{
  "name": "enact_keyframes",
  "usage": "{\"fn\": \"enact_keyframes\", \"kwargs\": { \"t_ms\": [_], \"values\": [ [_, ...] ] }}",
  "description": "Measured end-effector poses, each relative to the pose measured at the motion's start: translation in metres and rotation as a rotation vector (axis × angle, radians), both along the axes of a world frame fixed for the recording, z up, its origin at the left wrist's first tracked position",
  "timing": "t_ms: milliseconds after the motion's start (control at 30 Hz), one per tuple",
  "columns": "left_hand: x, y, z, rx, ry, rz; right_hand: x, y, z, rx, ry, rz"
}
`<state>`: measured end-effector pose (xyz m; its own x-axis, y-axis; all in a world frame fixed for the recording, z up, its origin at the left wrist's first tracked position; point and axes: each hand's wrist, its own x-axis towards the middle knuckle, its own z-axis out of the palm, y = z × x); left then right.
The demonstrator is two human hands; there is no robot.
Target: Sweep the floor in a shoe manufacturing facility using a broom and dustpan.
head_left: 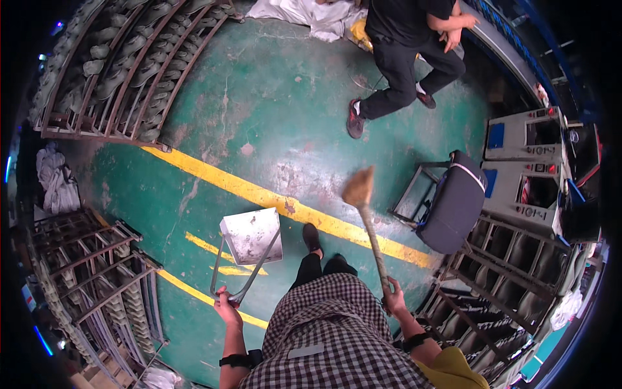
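Observation:
My left hand (227, 306) is closed round the bent metal handle of a dustpan (254, 237). Its pale, scuffed metal pan hangs ahead of that hand, above the green floor near short yellow marks. In my right hand (393, 298) is the long handle of a broom (358, 188). The straw-coloured head points away from me, over or on the floor near the long yellow line; whether it touches the floor I cannot tell. A checked apron covers my front, and one dark shoe shows between the two tools.
Racks of grey-green shoe-shaped pieces stand far left (123, 71), near left (97, 272) and near right (499, 292). A dark padded seat (453, 202) sits to the right, beside grey machines (525, 188). Another person (408, 58) sits at the far side, legs stretched over the green floor.

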<state>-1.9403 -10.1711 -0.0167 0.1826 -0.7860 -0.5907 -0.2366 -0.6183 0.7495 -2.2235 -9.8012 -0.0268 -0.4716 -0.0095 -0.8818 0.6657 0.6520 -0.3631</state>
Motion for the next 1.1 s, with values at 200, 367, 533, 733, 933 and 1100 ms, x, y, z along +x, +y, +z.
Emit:
{"fn": "enact_keyframes", "kwargs": {
  "t_ms": [200,367,533,733,933,1100],
  "values": [
    [-0.025,-0.04,0.006,-0.014,0.01,0.06,-0.092,-0.169,-0.092,-0.339,0.103,0.216],
    [-0.059,-0.085,0.003,-0.017,-0.024,0.1,-0.232,-0.359,-0.178,-0.264,0.082,0.252],
    [-0.08,-0.126,-0.002,-0.005,-0.064,0.207,-0.273,-0.373,-0.2,-0.14,-0.091,0.109],
    [-0.134,-0.195,0.018,0.052,-0.149,0.303,-0.269,-0.349,-0.087,-0.098,0.142,0.301],
    [-0.206,-0.254,0.03,-0.014,-0.122,0.304,-0.422,-0.573,-0.148,-0.475,0.119,0.266],
    [-0.233,-0.289,0.022,0.042,-0.063,0.242,-0.581,-0.754,-0.22,-0.34,0.078,0.275]
  ]
}}
